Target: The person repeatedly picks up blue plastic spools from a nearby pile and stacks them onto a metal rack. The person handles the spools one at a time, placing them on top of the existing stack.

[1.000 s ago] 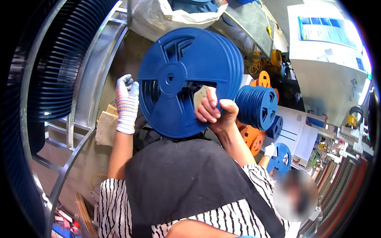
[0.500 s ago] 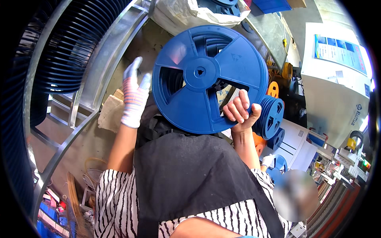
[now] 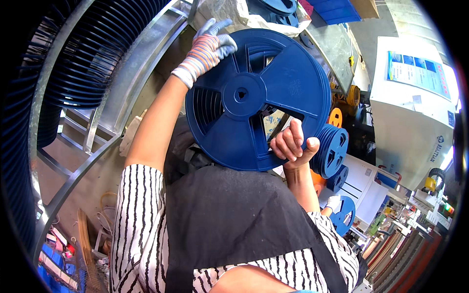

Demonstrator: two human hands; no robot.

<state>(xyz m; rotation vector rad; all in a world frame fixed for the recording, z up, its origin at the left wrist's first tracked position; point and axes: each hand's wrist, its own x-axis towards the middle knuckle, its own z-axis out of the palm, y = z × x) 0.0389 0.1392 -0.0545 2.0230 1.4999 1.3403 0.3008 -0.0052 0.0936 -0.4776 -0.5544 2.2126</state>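
A stack of large blue plastic reels (image 3: pixel 293 73) is in front of my chest, its round face toward me, with cut-out windows and a small hub hole. Through the lower right window curl the fingers of my bare right hand (image 3: pixel 295 144), closed on the reel's edge. My left hand (image 3: pixel 206 52), in a striped knit glove with blue-grey fingertips, is at the upper left rim. Its fingers are spread, some lying over the rim and face. Behind the front reel, further discs show through the windows.
At left, a metal rack (image 3: pixel 105 97) carries rows of dark reels (image 3: pixel 97 63). A white sack (image 3: pixel 220 14) with blue reels stands beyond. Smaller blue reels (image 3: pixel 334 151) and an orange reel (image 3: pixel 335 117) are at right, near a white cabinet (image 3: pixel 405 117). Another person's gloved hand (image 3: pixel 333 202) touches a blue reel.
My left hand has moved up and right from beside the reels to their upper left rim. The stack has turned slightly, while my right hand keeps its hold.
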